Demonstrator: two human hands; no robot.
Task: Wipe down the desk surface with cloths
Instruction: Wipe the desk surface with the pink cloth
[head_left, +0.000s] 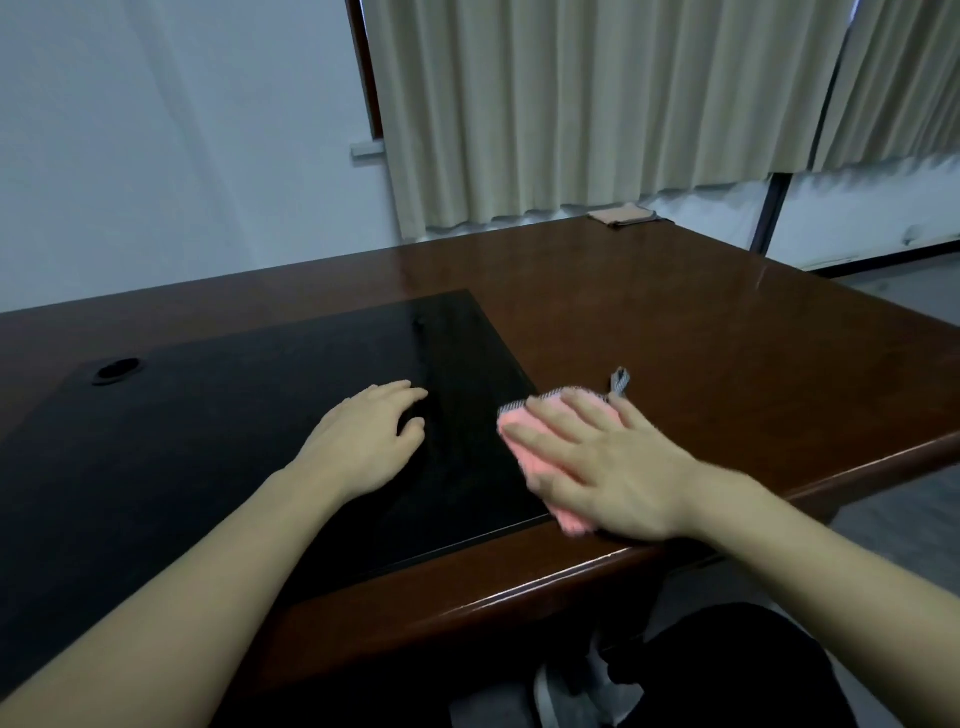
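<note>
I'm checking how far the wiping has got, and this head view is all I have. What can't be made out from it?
- Pink cloth: mostly covered by the flat right hand; its full outline is hidden.
- Folded cloth at the far desk edge: too small to tell its make.
- Desk: left end cut off by the frame edge.
- Black inlay: too dark to show dust; partly hidden by the left hand and forearm.

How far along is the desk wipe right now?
Done: cannot tell; no wiped area stands out on the desk. In hand: the right hand presses the pink cloth flat at the black inlay's right edge; the left hand rests on the inlay. Left: a second cloth lies unused at the far edge.
</note>
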